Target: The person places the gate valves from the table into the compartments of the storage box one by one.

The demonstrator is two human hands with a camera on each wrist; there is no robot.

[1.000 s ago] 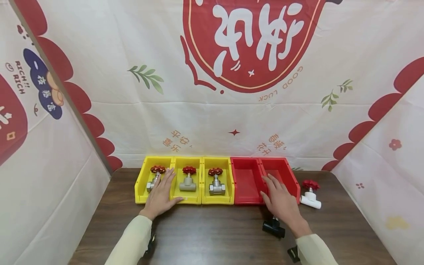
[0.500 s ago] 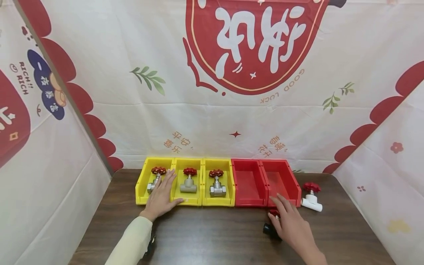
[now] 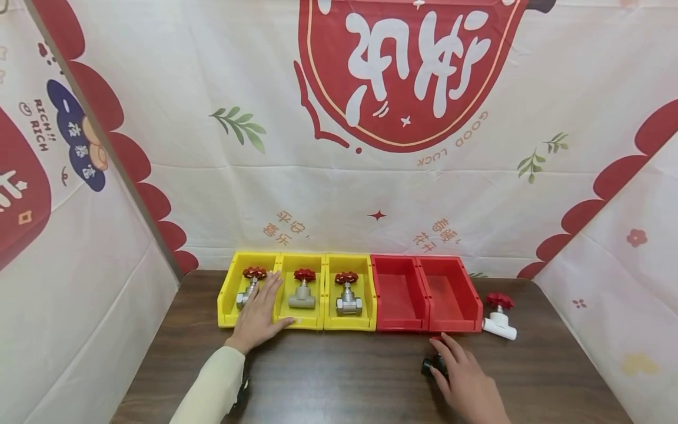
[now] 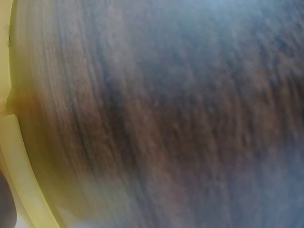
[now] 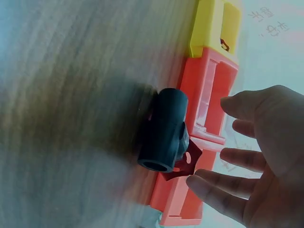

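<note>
So the black valve with the red handwheel (image 5: 164,128) is on the table (image 3: 318,383), just in front of the red bins (image 3: 399,288). Right hand (image 3: 471,383) is right over it, fingers spread and loose, not gripping; can't tell if a fingertip's touching the wheel. Left hand (image 3: 258,313), fingers straight and holding nothing, lies across two yellow bins (image 3: 346,324).
</note>
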